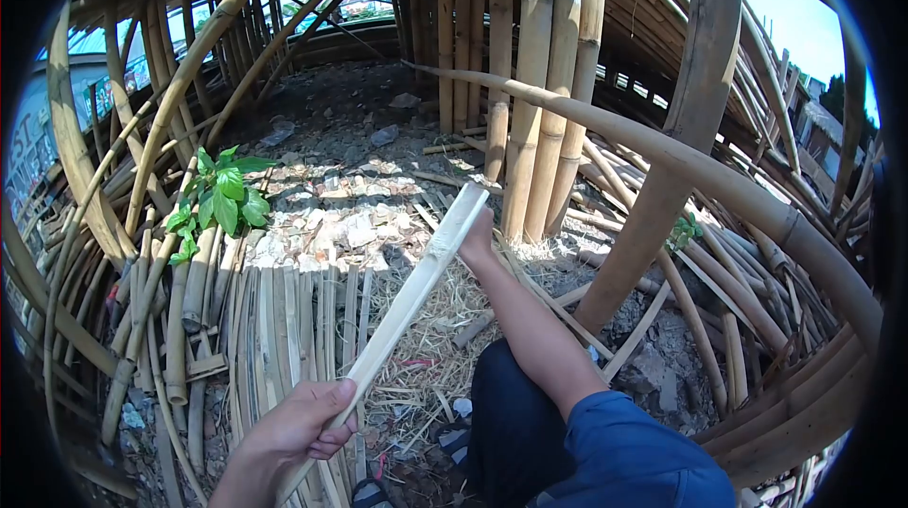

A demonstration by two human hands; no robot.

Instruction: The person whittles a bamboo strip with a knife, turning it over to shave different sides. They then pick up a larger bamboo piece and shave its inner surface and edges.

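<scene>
A long, pale split bamboo strip [402, 305] slants up and away from me across the middle of the view. My left hand [298, 423] is closed around its near part, the thumb lying along the upper side. Close against the far end is my right hand [480, 234], on the right side of the strip. The strip hides its fingers, so whether it grips the strip or a tool does not show. A small rough patch of raised fibres marks the strip's surface near that hand. Below, bamboo shavings [426, 347] litter the ground.
Many split bamboo strips [284, 319] lie side by side at left, near a green leafy plant [227, 191]. Upright bamboo poles [534, 130] stand ahead. A curved pole [605, 120] crosses to the right, by a thick slanted post [653, 205]. Rubble [350, 215] covers the ground beyond.
</scene>
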